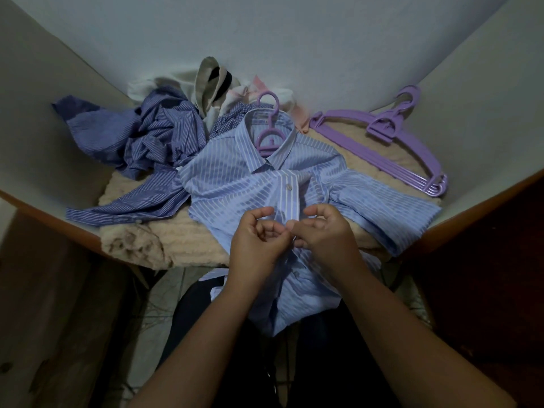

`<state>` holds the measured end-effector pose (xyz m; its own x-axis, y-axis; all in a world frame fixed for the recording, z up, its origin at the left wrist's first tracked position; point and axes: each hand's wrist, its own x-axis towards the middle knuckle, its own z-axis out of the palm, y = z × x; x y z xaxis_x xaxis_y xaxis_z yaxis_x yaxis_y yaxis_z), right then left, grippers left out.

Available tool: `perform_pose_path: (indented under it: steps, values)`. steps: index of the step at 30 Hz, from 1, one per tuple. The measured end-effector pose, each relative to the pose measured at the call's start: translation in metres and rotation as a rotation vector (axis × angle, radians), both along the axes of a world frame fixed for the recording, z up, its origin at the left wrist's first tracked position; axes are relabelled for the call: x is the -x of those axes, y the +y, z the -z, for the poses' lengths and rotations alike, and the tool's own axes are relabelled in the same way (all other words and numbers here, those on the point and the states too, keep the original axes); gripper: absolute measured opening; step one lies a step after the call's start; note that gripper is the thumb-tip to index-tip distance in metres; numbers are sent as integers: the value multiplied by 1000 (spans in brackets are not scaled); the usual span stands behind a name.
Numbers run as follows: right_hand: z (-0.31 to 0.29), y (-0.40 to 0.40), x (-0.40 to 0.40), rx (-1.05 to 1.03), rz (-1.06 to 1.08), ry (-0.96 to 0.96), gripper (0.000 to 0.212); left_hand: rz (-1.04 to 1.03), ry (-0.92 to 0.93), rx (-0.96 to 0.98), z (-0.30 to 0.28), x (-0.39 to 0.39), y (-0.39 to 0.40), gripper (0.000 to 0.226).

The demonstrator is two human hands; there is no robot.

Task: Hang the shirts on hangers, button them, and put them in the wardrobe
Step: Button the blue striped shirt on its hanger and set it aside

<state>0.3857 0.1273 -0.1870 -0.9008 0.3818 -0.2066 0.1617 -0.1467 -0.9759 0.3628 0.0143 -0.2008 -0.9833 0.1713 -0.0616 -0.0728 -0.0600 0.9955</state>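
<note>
A light blue striped shirt point(235, 178) lies face up on a beige blanket, with a purple hanger point(269, 136) inside its collar. One white button point(288, 187) near the collar is fastened. My left hand point(256, 240) and my right hand point(326, 234) meet at the shirt's front placket, below that button. Both pinch the placket edges between fingertips and thumbs. The shirt's lower part hangs over the table's near edge toward me.
A crumpled darker blue striped shirt point(147, 134) lies at the left, with white and pink clothes point(212, 83) piled behind it. A stack of purple hangers point(382, 142) lies at the right. The beige blanket point(141, 240) covers the wood-edged table point(44, 216). White walls close in around.
</note>
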Motion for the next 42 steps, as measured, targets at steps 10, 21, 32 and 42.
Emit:
perform_pose_path:
  steps: [10, 21, 32, 42]
  values:
    - [6, -6, 2, -38, 116, 30, 37, 19, 61, 164, -4, -2, -6, 40]
    - [11, -10, 0, 2, 129, 67, 39, -51, 108, 186, 6, -8, -6, 19]
    - [13, -8, -3, -44, 102, 120, 40, -53, -1, 101, 8, -6, -7, 16]
    - [12, -5, 0, -16, 46, 23, 37, -46, 86, 149, 4, -6, -6, 21]
